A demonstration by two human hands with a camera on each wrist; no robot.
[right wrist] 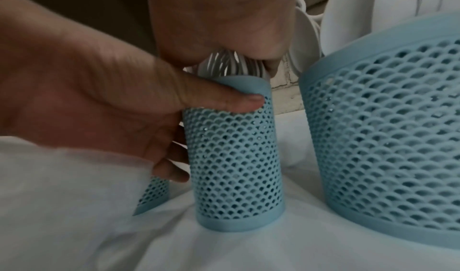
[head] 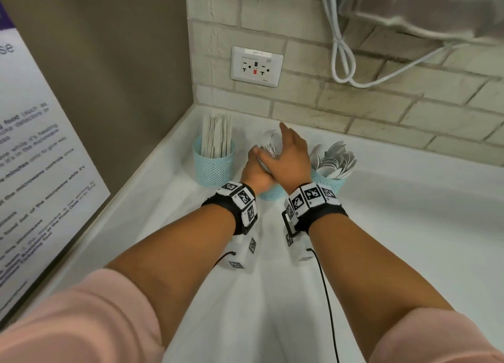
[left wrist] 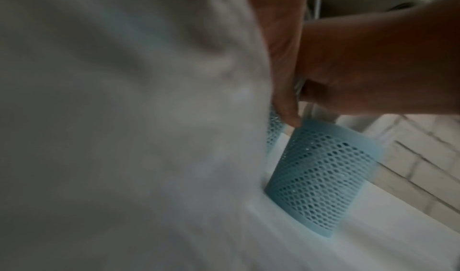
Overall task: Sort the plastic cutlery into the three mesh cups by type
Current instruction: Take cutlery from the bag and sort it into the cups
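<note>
Both bare forearms reach forward side by side, each wrist strapped with a marker-covered band, and the hands meet at the middle mesh cup (head: 271, 192). The left hand (head: 256, 172) wraps the cup's upper wall, thumb pressed just under its rim. The right hand (head: 289, 158) lies over the cup's mouth, fingers extended, overlapping the left hand.

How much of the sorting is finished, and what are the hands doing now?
Mostly done, it looks like. The left cup holds flat knives, and the right cup holds spoons. The left hand grips the middle cup while the right hand rests over the white cutlery in it. No loose cutlery shows on the white counter, so little seems left.
</note>
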